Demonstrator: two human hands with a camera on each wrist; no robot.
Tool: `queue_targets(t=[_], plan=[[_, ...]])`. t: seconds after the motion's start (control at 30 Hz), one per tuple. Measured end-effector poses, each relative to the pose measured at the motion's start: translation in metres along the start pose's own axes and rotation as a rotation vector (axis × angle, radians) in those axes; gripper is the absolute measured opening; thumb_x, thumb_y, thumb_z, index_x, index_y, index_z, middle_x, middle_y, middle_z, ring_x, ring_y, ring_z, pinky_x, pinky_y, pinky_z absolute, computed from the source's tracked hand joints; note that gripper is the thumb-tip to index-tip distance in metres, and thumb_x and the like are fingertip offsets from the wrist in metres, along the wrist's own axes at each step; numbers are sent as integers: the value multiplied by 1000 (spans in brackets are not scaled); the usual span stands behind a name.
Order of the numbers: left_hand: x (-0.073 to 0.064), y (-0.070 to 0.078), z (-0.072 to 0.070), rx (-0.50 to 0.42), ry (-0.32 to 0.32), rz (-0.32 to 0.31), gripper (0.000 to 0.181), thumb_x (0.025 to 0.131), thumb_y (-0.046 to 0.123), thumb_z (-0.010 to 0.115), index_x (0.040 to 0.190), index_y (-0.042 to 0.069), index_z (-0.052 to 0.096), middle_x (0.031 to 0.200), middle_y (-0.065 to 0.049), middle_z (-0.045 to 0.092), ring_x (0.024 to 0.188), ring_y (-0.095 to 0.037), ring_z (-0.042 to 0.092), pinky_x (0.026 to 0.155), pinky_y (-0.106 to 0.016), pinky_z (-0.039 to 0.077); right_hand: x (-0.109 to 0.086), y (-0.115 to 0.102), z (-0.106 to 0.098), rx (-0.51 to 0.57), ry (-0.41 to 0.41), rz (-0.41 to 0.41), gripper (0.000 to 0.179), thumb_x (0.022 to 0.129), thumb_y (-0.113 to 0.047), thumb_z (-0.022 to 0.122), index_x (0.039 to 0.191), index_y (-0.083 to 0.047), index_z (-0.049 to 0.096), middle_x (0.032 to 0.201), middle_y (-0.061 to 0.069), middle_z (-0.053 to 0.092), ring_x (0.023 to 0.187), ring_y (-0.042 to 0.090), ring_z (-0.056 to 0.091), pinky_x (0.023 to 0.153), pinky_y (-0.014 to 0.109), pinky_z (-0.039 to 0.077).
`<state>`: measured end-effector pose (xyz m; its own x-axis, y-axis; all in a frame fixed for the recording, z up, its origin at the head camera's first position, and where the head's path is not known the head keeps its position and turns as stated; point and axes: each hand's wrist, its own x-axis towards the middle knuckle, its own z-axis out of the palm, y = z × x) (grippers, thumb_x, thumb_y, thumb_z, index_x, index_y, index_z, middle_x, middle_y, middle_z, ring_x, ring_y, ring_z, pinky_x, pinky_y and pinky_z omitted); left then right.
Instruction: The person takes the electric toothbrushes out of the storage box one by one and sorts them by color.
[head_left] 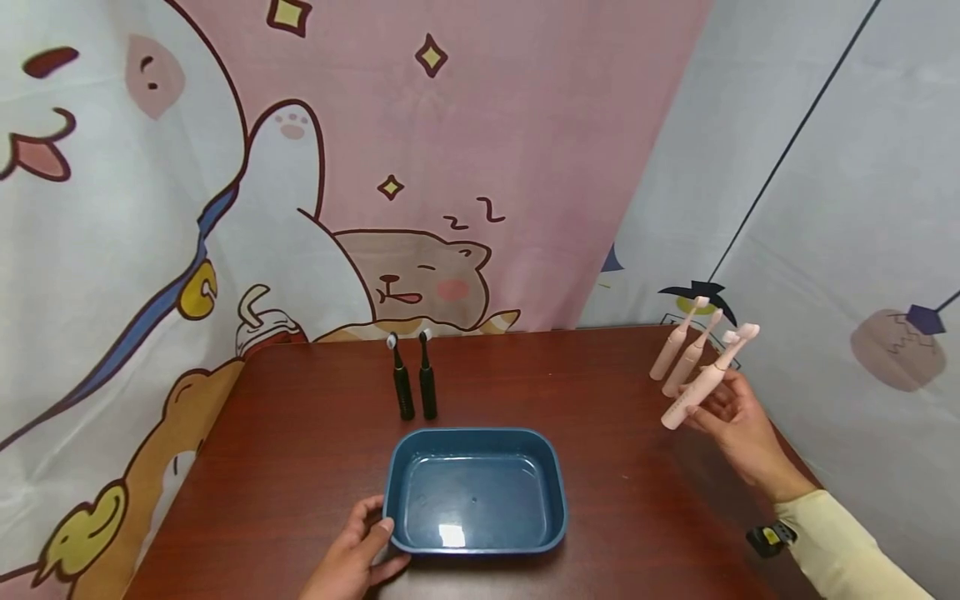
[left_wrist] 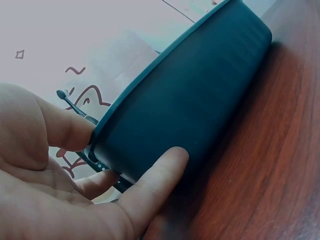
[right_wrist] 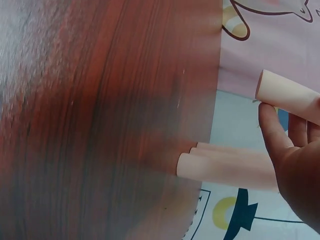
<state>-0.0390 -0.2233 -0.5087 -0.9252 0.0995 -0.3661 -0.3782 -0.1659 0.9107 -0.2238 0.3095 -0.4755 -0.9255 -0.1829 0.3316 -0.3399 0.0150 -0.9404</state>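
My right hand [head_left: 745, 432] holds a pale pink electric toothbrush [head_left: 697, 396] by its handle, tilted above the table's right side. In the right wrist view, the lower end of that toothbrush [right_wrist: 287, 95] shows between thumb and fingers. Close behind it stand more pink toothbrushes [head_left: 667, 352], upright in a row; the held one partly hides the nearest. My left hand [head_left: 351, 550] grips the near left corner of a blue plastic basin [head_left: 552, 492]. Its fingers and thumb press the outer wall and rim in the left wrist view. The basin has nothing in it.
Two black electric toothbrushes [head_left: 427, 387] stand upright behind the basin on the brown wooden table [head_left: 300, 450]. A cartoon-printed cloth [head_left: 540, 167] hangs along the back and both sides of the table.
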Motion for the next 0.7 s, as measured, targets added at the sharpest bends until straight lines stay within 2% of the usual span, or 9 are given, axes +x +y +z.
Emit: queue_targets(t=[0.13,0.4,0.7], plan=[[0,0,0,1,4,-2,54,107,20,42,147,-3,15,145,-33,24,126,-35,47,92,-54,54,1,2,-3,-5,16,4,65,92,11,59,146,-8,28,126,-2,62,107,9,68,76,30,61],[1,-1,1,14,8,-5,53,107,21,41,147,-3,16,145,-34,24,125,-36,48,91,-55,54,3,12,-9,89,57,-50,62,89,19,57,141,-2,31,122,1,64,102,11,70,71,29,61],[2,0,-1,9,0,-22,57,107,26,42,148,-3,14,146,-35,22,125,-36,49,92,-54,54,3,19,-20,9,100,-55,63,89,16,59,142,0,30,125,4,60,101,10,68,70,27,61]])
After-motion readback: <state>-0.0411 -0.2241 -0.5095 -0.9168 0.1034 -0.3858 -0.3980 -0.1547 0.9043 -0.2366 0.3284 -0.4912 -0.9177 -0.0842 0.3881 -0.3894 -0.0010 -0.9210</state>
